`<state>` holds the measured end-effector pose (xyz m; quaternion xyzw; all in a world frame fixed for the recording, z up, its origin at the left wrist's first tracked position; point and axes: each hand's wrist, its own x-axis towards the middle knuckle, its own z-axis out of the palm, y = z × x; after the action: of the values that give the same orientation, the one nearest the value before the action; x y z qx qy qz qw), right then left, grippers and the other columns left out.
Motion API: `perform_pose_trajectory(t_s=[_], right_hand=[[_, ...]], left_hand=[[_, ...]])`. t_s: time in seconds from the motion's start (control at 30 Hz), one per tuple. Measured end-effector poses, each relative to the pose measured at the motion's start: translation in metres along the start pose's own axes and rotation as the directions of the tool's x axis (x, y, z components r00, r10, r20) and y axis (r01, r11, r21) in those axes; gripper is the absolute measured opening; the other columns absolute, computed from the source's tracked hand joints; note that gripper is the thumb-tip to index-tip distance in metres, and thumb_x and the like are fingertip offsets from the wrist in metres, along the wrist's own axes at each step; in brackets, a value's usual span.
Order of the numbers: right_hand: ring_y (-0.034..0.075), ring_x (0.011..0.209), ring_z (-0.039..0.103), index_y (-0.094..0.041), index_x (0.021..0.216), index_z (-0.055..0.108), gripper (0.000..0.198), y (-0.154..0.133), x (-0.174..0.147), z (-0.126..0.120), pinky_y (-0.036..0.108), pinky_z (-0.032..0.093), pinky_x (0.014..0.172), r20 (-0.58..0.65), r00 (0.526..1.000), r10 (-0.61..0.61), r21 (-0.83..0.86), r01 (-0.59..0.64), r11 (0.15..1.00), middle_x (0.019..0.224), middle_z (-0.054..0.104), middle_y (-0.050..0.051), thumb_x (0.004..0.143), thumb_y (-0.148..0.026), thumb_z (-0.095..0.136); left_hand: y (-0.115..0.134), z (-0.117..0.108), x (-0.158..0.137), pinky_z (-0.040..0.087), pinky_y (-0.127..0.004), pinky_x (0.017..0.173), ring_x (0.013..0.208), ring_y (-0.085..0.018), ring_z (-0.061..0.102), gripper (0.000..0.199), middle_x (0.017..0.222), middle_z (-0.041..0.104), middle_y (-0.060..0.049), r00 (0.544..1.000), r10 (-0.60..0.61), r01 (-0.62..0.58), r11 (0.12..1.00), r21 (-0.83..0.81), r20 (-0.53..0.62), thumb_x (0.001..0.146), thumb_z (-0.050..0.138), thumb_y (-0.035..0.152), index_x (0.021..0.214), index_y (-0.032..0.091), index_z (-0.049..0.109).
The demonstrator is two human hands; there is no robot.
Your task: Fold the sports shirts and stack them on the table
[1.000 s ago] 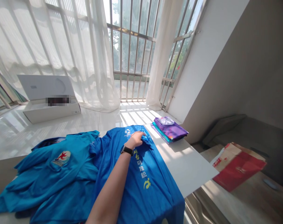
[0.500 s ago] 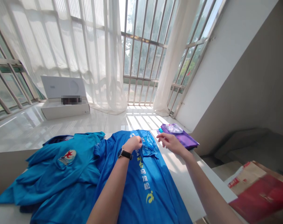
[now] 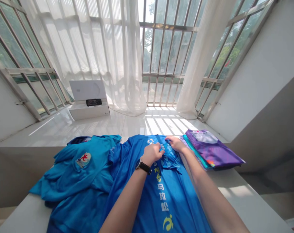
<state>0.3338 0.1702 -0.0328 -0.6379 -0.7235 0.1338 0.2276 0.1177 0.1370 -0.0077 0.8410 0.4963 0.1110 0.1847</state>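
A blue T-shirt [image 3: 147, 200] with white and yellow lettering lies spread in front of me. Its light-patterned sleeve [image 3: 169, 160] is turned inward over the chest. My left hand [image 3: 153, 152], with a black-strapped watch on the wrist, is closed on that sleeve's inner part. At the shirt's upper right edge, my right hand [image 3: 176, 143] pinches the blue fabric near the shoulder. A teal shirt [image 3: 88, 174] with a round badge lies rumpled to the left, against the blue one. The fingertips of both hands are partly hidden.
Folded shirts, a purple one [image 3: 216, 150] on top, are stacked at the right. An open white box [image 3: 90, 111] holding a black object [image 3: 93, 102] stands on the sill at the back left. Sheer curtains [image 3: 127, 64] hang before the barred window [image 3: 166, 48].
My right hand has come down onto the shirt's shoulder edge and closed on the cloth. My left hand stays at the folded sleeve. The camera view has turned left.
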Motion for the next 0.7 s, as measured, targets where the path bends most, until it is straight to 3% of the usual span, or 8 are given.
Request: perform_pose_trajectory(t_s=[0.23, 0.47, 0.63, 0.7], right_hand=[[0.020, 0.097, 0.070, -0.019, 0.099, 0.078, 0.026, 0.021, 0.001, -0.006, 0.024, 0.049, 0.088, 0.001, 0.997, 0.074, -0.093, -0.074, 0.993, 0.105, 0.075, 0.008, 0.083, -0.010, 0.061], [0.020, 0.100, 0.065, -0.017, 0.106, 0.072, 0.026, 0.026, -0.001, -0.017, 0.024, 0.046, 0.085, -0.105, 0.966, 0.235, -0.195, -0.252, 0.948, 0.118, 0.066, 0.012, 0.088, -0.013, 0.053], [0.022, 0.098, 0.066, -0.015, 0.100, 0.072, 0.026, 0.020, -0.006, -0.023, 0.025, 0.045, 0.082, -0.160, 0.929, 0.335, -0.235, -0.365, 0.901, 0.113, 0.067, 0.015, 0.087, -0.009, 0.050], [0.023, 0.097, 0.066, -0.015, 0.099, 0.072, 0.025, 0.013, -0.007, -0.027, 0.026, 0.045, 0.081, -0.163, 0.921, 0.355, -0.243, -0.386, 0.890, 0.111, 0.068, 0.015, 0.087, -0.008, 0.051]], left_hand=[[0.008, 0.014, 0.005, 0.050, -0.029, 0.080, 0.097, -0.024, 0.069, 0.025, 0.100, 0.076, -0.004, 1.000, -0.012, 0.015, 0.989, -0.149, 0.019, 0.084, 0.064, 0.035, 0.105, 0.024, 0.073], [0.002, 0.023, 0.013, 0.050, -0.026, 0.080, 0.089, -0.020, 0.067, 0.027, 0.095, 0.075, -0.005, 0.994, 0.094, -0.108, 0.946, -0.307, -0.061, 0.080, 0.061, 0.016, 0.102, 0.018, 0.077], [0.000, 0.018, 0.013, 0.052, -0.027, 0.077, 0.081, -0.019, 0.066, 0.039, 0.093, 0.074, -0.005, 0.983, 0.170, -0.130, 0.915, -0.383, 0.072, 0.078, 0.055, 0.012, 0.112, 0.014, 0.075], [-0.002, 0.018, 0.012, 0.054, -0.028, 0.080, 0.085, -0.019, 0.067, 0.043, 0.102, 0.074, -0.007, 0.979, 0.182, -0.134, 0.912, -0.388, 0.090, 0.080, 0.055, 0.013, 0.120, 0.014, 0.071]])
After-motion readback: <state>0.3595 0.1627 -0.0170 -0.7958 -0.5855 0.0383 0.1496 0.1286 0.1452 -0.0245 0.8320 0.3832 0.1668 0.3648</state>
